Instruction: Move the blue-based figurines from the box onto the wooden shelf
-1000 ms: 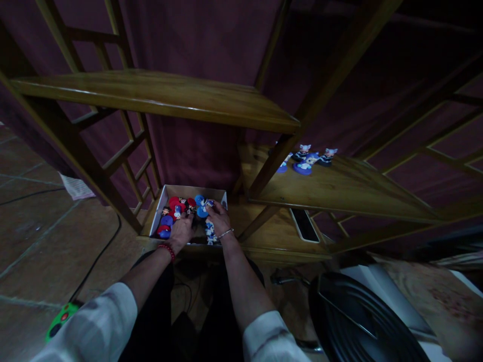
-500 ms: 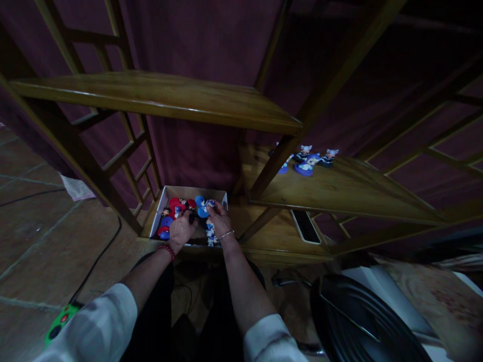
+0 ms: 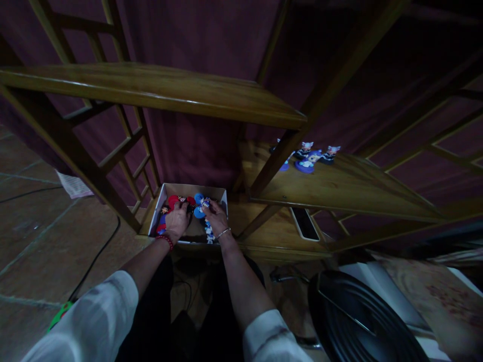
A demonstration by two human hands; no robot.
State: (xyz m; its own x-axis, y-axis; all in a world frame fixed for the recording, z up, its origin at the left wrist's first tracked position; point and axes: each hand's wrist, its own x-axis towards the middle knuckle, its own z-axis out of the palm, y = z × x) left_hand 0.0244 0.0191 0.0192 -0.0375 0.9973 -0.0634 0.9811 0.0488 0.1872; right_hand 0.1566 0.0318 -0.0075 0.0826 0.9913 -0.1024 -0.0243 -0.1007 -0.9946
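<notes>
An open cardboard box (image 3: 195, 189) on the low shelf holds several small figurines on round red and blue bases. My left hand (image 3: 178, 220), wearing a red bead bracelet, reaches inside over the left part. Its fingers are curled at something dark that I cannot make out, close to a red-based figurine (image 3: 174, 200). In the right part of the box, my right hand (image 3: 216, 218) has its fingers closed on a blue and white figurine (image 3: 204, 203). More blue and white figurines (image 3: 209, 230) lie below that hand along the right side.
On the shelf to the right stand several figurines (image 3: 307, 161). A phone (image 3: 305, 224) lies on the lower shelf (image 3: 271, 229). The upper shelf board (image 3: 151, 90) juts out above the box. A black round seat (image 3: 362, 317) is at lower right; a cable (image 3: 98, 266) crosses the floor.
My left hand has shifted slightly left and up within the box, now covering more of the blue and red bases. My right hand stays at the blue and white figurine. The view has shifted slightly.
</notes>
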